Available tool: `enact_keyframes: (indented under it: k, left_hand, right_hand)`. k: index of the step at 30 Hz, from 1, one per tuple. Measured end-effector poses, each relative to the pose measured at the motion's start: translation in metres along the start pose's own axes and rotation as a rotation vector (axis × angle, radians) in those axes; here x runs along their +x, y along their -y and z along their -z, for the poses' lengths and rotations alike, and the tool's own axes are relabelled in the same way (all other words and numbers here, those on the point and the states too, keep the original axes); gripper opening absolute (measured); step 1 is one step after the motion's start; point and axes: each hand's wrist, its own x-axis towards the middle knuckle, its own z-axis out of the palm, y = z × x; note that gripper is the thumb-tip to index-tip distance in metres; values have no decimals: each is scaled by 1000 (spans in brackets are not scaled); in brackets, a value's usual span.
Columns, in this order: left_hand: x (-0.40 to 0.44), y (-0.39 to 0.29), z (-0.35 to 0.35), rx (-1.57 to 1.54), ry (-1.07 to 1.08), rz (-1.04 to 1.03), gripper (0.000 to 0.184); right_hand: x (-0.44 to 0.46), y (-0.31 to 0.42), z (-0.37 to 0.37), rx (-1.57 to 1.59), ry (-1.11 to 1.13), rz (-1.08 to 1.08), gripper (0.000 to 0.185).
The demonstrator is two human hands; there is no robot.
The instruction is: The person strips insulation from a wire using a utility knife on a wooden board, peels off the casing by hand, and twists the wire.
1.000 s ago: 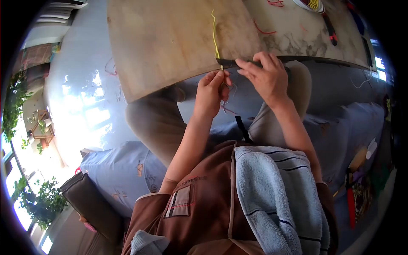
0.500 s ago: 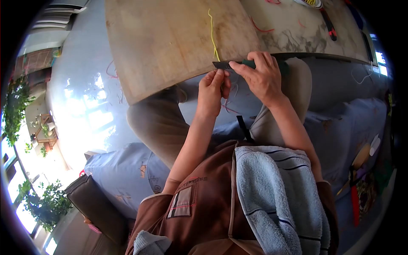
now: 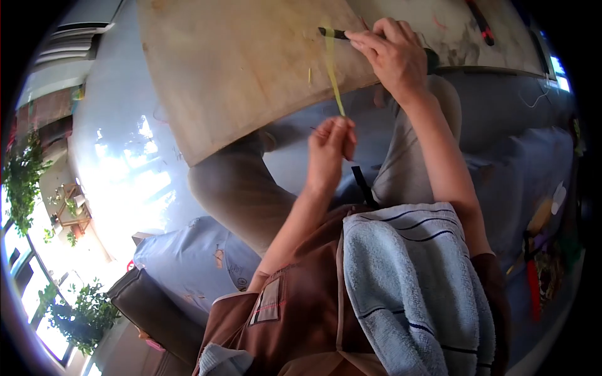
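Observation:
My left hand (image 3: pixel 330 147) is closed in a pinch on the lower end of a yellow strand (image 3: pixel 335 78), just off the near edge of the wooden board (image 3: pixel 238 69). The strand runs up over the board and is blurred by motion. My right hand (image 3: pixel 398 59) grips a dark, flat-bladed knife (image 3: pixel 333 33), its blade pointing left at the strand's upper part. Whether blade and strand touch, I cannot tell. A short yellow piece (image 3: pixel 309 76) lies on the board left of the strand.
A black-and-red tool (image 3: pixel 481 24) lies at the back right of the table. My legs are under the board's near edge. A light blue towel (image 3: pixel 401 276) hangs over my brown apron (image 3: pixel 313 307). A blue-covered seat (image 3: pixel 188 250) is beside me.
My right hand and the knife have moved up and away over the board. My left hand has shifted slightly right and down, and the strand has moved right. A short yellow piece now lies separately.

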Motion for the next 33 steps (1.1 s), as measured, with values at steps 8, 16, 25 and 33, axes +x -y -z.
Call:
enact_keyframes:
  k: [8,16,25,33]
  left_hand:
    - [19,-19,3,-3,-104,-37,21]
    - [21,-17,4,-30,-89,-34,22]
    - [23,-15,7,-41,-79,-43,22]
    - [20,-15,8,-27,-67,-59,21]
  right_hand:
    - [-32,21,36,82,97,49,22]
    - [-45,31,28,149,175,147,23]
    - [-48,32,21,183,188,104,23]
    - [-47,41,18,198,163,58,22]
